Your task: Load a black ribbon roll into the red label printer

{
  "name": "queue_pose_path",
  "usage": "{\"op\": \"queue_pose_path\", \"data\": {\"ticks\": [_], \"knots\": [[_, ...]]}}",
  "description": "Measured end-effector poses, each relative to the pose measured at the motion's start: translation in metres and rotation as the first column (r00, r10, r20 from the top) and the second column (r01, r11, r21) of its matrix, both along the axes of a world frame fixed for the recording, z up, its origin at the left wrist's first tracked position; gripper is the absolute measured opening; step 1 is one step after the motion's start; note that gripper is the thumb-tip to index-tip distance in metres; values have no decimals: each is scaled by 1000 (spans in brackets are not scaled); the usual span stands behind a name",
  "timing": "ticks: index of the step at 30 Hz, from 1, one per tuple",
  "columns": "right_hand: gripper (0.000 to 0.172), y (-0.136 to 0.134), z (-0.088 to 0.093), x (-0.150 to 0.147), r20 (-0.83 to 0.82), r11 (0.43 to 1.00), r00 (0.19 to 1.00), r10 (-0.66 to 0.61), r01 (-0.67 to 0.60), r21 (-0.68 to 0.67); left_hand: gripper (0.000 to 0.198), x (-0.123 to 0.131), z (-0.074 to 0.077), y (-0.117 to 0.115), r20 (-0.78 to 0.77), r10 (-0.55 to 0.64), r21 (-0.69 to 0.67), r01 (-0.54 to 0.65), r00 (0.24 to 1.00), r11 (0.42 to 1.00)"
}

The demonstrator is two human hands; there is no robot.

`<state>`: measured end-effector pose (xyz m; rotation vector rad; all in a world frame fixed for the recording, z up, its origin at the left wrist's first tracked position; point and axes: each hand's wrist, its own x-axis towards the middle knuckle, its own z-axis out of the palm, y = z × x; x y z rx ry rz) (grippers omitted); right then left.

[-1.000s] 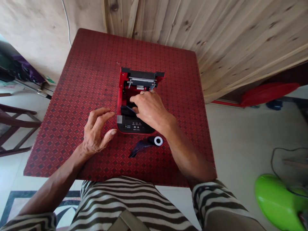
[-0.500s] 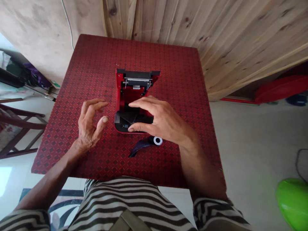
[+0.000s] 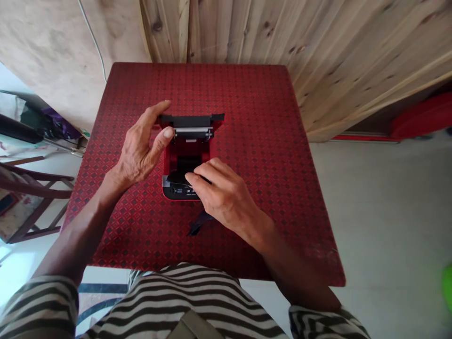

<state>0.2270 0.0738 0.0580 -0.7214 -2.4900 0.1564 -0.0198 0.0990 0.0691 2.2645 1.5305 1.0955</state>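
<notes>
A small red and black printer (image 3: 181, 194) stands on the table with its lid (image 3: 192, 121) raised. My left hand (image 3: 143, 146) is at the lid's left corner, thumb in front and fingers reaching behind, gripping it. My right hand (image 3: 226, 197) is closed over the printer's front right, thumb and fingers pinching a thin black strip (image 3: 177, 178). The strip lies across the front panel; its right part is hidden under my fingers. A dark loose strip (image 3: 199, 224) lies on the table below my right hand, which covers the rest of it.
The table (image 3: 254, 108) has a red patterned top. A wooden plank wall (image 3: 226, 33) rises behind it. To the left is a dark wooden chair (image 3: 38, 193), and a green object (image 3: 447, 287) shows at the far right.
My left hand has moved up and right to the lid's corner. My right hand has closed from a spread pose onto the black strip. The white-cored roll is now covered by it.
</notes>
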Motion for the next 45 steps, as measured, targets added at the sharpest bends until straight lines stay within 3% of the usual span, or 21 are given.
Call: {"op": "queue_pose_path", "data": {"ticks": [4, 9, 13, 23, 27, 29, 32, 35, 37, 40, 43, 45], "knots": [[28, -8, -2, 5, 7, 989, 1000, -26, 24, 146, 54, 1, -1, -32, -77, -90, -18, 89, 993, 996], [24, -13, -4, 9, -20, 981, 999, -43, 46, 187, 65, -7, -26, -56, -189, -209, 13, 215, 960, 976], [22, -13, -7, 9, -56, 986, 997, -55, 64, 157, 79, -11, -37, -58, -241, -225, 57, 245, 944, 968], [12, -12, -8, 9, -150, 993, 989, -15, 31, 110, 103, -10, -38, -57, -348, -183, 113, 234, 919, 966], [16, -9, 0, 17, -208, 998, 978, -20, 32, 58, 102, -8, -40, -58, -365, -177, 144, 243, 914, 959], [19, -3, 0, 28, -297, 996, 951, -85, 81, -27, 96, -4, -43, -63, -322, -176, 120, 225, 930, 967], [19, 11, -19, 50, -422, 934, 848, -320, 208, -291, 88, 4, -48, -77, -167, -80, 132, 102, 983, 986], [37, 25, -55, 64, -407, 771, 737, -539, 238, -591, 80, 10, -55, -93, -20, 86, 224, -79, 996, 971], [44, 30, -79, 64, -367, 700, 720, -589, 228, -677, 65, 12, -60, -100, -18, 108, 266, -99, 994, 959], [39, 33, -98, 57, -305, 734, 782, -543, 267, -624, 50, 11, -68, -103, -76, 85, 317, -56, 993, 947], [29, 32, -98, 50, -273, 816, 855, -442, 257, -517, 50, 9, -72, -100, -98, 87, 349, -47, 991, 936], [26, 30, -93, 48, -278, 834, 870, -408, 231, -500, 50, 9, -72, -98, -111, 89, 352, -44, 990, 935]]}}
